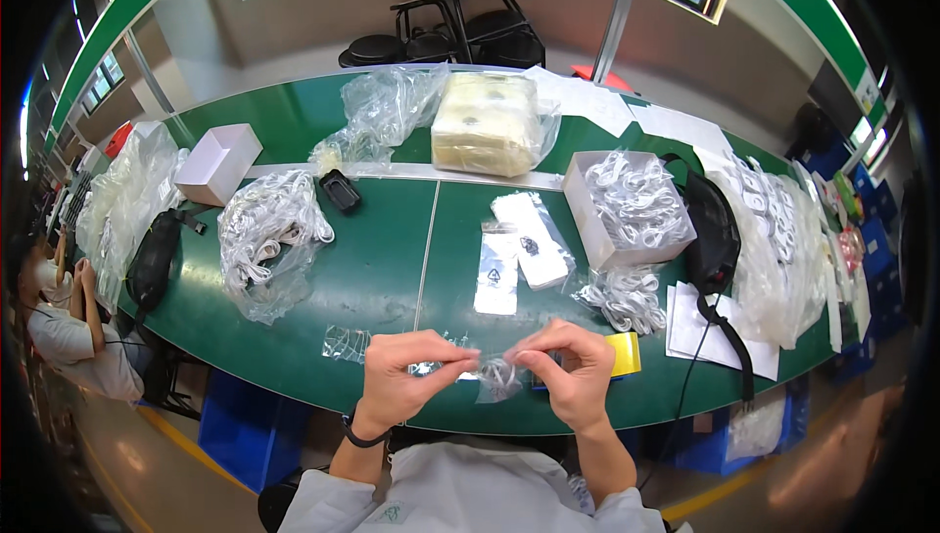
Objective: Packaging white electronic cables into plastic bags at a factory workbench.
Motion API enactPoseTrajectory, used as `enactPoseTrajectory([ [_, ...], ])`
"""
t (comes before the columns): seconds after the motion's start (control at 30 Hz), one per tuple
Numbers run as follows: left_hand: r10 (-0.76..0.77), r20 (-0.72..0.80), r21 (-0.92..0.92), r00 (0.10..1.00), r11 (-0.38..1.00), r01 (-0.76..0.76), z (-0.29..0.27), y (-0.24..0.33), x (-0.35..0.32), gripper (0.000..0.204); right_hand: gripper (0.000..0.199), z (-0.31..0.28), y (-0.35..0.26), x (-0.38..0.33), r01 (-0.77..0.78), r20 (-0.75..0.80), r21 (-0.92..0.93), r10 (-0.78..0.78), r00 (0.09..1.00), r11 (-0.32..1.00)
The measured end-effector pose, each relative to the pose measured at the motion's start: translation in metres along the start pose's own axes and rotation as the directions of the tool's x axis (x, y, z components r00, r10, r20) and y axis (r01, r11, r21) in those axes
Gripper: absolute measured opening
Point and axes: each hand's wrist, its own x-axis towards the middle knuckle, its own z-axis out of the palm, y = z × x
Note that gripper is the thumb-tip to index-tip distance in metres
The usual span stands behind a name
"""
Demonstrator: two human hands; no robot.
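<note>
Close to the table's near edge, a small clear plastic bag (498,382) hangs between my hands, with something whitish coiled inside, perhaps a cable. My right hand (571,365) pinches its upper right edge between thumb and fingers. At the upper left corner my left hand (411,373) is closed in a pinch, thumb against forefinger. Under and beside the left hand lie clear plastic pieces (345,343) on the green table. A yellow card or box (624,354) shows partly behind the right hand. Flat clear bags with white inserts (497,274) lie ahead of my hands.
Bundled white cables (272,225) lie on the left, and a box of white cables (632,202) stands on the right with loose cables (628,298) before it. A wrapped block (485,127) sits at the back. Black pouches (712,230) and papers lie around. Another person (73,327) sits far left.
</note>
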Motion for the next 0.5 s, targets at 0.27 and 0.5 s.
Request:
enactPoseTrajectory([
  [0.27, -0.073, 0.051, 0.045, 0.996, 0.996, 0.071, -0.004, 0.006, 0.004, 0.022, 0.008, -0.007, -0.005, 0.005, 0.014, 0.105, -0.136, 0.000, 0.994, 0.991],
  [0.5, 0.178, -0.044, 0.155, 0.983, 0.973, -0.169, 0.005, 0.001, 0.010, 0.020, 0.008, -0.005, -0.009, 0.005, 0.014, 0.101, -0.139, 0.000, 0.995, 0.990],
])
